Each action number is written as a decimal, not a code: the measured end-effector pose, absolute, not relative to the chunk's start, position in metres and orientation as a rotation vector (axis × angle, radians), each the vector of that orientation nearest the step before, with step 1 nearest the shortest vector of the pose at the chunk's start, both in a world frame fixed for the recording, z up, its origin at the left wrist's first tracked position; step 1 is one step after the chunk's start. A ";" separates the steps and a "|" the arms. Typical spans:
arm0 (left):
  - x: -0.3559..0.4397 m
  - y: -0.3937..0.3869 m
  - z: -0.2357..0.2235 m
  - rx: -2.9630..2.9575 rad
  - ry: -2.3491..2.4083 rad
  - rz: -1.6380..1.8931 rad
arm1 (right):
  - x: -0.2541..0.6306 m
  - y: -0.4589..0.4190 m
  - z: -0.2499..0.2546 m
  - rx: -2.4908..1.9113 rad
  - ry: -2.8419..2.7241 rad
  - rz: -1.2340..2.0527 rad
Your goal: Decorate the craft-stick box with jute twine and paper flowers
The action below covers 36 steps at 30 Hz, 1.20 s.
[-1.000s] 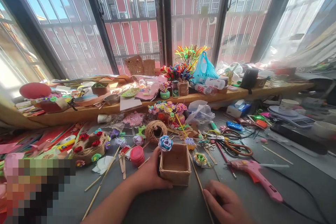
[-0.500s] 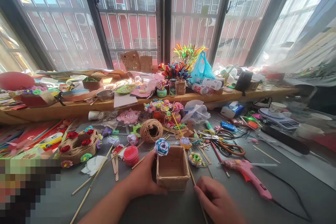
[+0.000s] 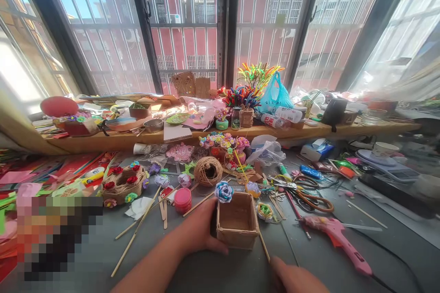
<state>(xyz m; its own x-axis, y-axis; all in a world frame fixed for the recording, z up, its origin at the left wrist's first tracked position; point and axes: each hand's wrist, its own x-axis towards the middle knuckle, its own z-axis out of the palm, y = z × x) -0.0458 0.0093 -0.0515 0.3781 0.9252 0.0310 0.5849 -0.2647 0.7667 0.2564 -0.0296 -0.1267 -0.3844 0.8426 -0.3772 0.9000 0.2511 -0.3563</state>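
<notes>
My left hand (image 3: pixel 202 229) is wrapped round the left side of a small open cardboard box (image 3: pixel 238 238), its thumb along the lower front. A blue and white paper flower (image 3: pixel 224 191) sits at the box's back left corner; whether it is attached is unclear. At the bottom edge, my right hand (image 3: pixel 292 277) is partly cut off, fingers curled at the near end of a thin wooden stick (image 3: pixel 264 246) beside the box. A purple and yellow flower (image 3: pixel 253 189) is just behind the box, and a green and yellow one (image 3: pixel 265 211) lies to its right.
A pink glue gun (image 3: pixel 338 237) lies to the right, with scissors (image 3: pixel 311 192) behind it. Behind the box is a ball of twine (image 3: pixel 208 171). Left of it stand a pink tub (image 3: pixel 183 200) and a flower-trimmed basket (image 3: pixel 123 185). A cluttered wooden ledge (image 3: pixel 199 136) runs below the window.
The view has shifted, so the scene sits further right. My right hand has moved down along the stick, toward the bottom edge. My left hand keeps its hold on the box.
</notes>
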 end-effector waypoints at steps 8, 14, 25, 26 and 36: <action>-0.050 0.008 -0.054 2.002 1.369 0.566 | 0.258 -0.039 -0.102 1.780 2.673 -0.817; -0.048 0.009 -0.051 1.975 1.391 0.532 | 0.269 -0.042 -0.124 1.945 2.980 -0.819; -0.046 0.001 -0.051 2.042 1.433 0.469 | 0.264 -0.028 -0.151 1.392 3.125 -0.366; -0.046 0.001 -0.051 2.039 1.446 0.449 | 0.264 -0.028 -0.151 1.378 3.116 -0.382; -0.048 0.010 -0.051 1.993 1.438 0.550 | 0.313 -0.040 -0.088 1.684 3.191 -0.725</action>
